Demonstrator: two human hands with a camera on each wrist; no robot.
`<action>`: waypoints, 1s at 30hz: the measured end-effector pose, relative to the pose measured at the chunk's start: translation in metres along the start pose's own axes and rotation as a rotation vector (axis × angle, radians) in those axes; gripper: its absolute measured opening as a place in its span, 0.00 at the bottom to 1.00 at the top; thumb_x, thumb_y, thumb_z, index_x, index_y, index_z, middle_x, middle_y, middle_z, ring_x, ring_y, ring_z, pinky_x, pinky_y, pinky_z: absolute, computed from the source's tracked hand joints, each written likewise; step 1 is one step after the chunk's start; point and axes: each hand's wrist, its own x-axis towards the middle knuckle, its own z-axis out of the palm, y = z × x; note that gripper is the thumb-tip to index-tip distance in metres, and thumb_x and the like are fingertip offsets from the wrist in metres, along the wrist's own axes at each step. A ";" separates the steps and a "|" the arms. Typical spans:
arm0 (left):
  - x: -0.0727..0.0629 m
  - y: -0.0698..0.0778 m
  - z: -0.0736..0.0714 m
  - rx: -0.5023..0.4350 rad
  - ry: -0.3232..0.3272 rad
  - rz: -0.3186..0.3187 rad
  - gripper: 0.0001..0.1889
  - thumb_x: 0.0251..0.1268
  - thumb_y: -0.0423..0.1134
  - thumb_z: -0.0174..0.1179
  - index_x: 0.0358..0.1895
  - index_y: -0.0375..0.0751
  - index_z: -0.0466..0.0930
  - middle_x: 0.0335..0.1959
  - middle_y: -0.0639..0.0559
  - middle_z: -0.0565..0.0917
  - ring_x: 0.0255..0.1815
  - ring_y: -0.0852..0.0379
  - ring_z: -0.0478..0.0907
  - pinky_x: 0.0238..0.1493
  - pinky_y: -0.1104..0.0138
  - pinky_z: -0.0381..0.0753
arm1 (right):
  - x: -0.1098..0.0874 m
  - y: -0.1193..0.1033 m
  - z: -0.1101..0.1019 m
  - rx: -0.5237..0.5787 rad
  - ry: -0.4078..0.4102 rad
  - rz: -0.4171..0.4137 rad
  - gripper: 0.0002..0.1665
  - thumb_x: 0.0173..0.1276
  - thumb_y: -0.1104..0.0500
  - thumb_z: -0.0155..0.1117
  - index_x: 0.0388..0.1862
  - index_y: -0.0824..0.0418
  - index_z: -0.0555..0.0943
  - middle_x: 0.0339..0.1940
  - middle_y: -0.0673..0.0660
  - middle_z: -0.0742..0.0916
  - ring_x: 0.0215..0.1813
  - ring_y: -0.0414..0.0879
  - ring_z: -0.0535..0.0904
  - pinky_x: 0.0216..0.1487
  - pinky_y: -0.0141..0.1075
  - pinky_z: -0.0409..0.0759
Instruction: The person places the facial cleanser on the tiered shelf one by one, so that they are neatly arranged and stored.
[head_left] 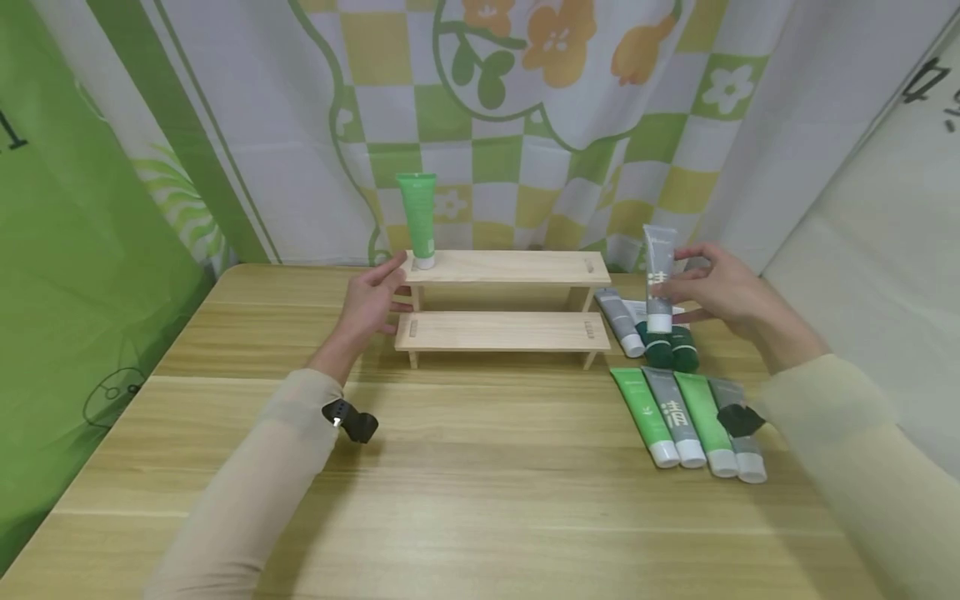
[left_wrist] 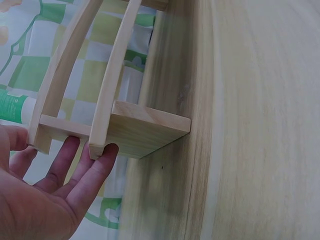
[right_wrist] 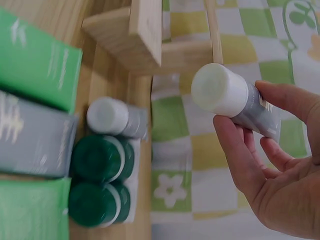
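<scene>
A two-tier wooden shelf (head_left: 502,332) stands at the back of the table. My left hand (head_left: 369,302) touches its left end, fingers extended and spread; in the left wrist view the fingertips (left_wrist: 107,152) lie against the board ends. A green tube (head_left: 418,215) stands cap down on the upper tier's left end. To the right of the shelf, my right hand (head_left: 716,292) pinches a grey tube (head_left: 658,271) between thumb and fingers, its white cap (right_wrist: 214,90) pointing down. The held tube is raised over a grey tube (head_left: 619,321) and two dark green capped containers (head_left: 684,346).
In front of those, alternating green tubes (head_left: 645,412) and grey tubes (head_left: 675,417) lie in a row on the wooden table (head_left: 465,500). A patterned curtain (head_left: 525,167) hangs behind the shelf. A black cable (head_left: 112,396) shows by the left edge.
</scene>
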 end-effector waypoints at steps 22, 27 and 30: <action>0.006 -0.001 -0.002 -0.011 0.019 -0.012 0.24 0.78 0.54 0.52 0.74 0.67 0.67 0.57 0.37 0.81 0.53 0.38 0.82 0.39 0.48 0.85 | 0.023 -0.075 0.073 0.025 0.059 -0.113 0.44 0.66 0.63 0.73 0.73 0.62 0.57 0.56 0.67 0.75 0.45 0.54 0.82 0.42 0.47 0.87; 0.006 -0.001 0.000 -0.019 0.022 -0.010 0.23 0.79 0.53 0.52 0.74 0.67 0.68 0.56 0.37 0.82 0.51 0.39 0.83 0.35 0.52 0.86 | 0.025 -0.086 0.092 0.035 0.055 -0.131 0.44 0.65 0.64 0.74 0.73 0.62 0.58 0.55 0.66 0.74 0.49 0.59 0.79 0.44 0.49 0.86; 0.005 -0.001 0.001 -0.021 0.026 -0.006 0.23 0.79 0.53 0.51 0.74 0.67 0.68 0.55 0.37 0.82 0.50 0.40 0.84 0.33 0.53 0.86 | 0.028 -0.093 0.103 0.058 0.048 -0.147 0.45 0.64 0.65 0.74 0.73 0.62 0.58 0.55 0.67 0.74 0.50 0.61 0.78 0.45 0.51 0.86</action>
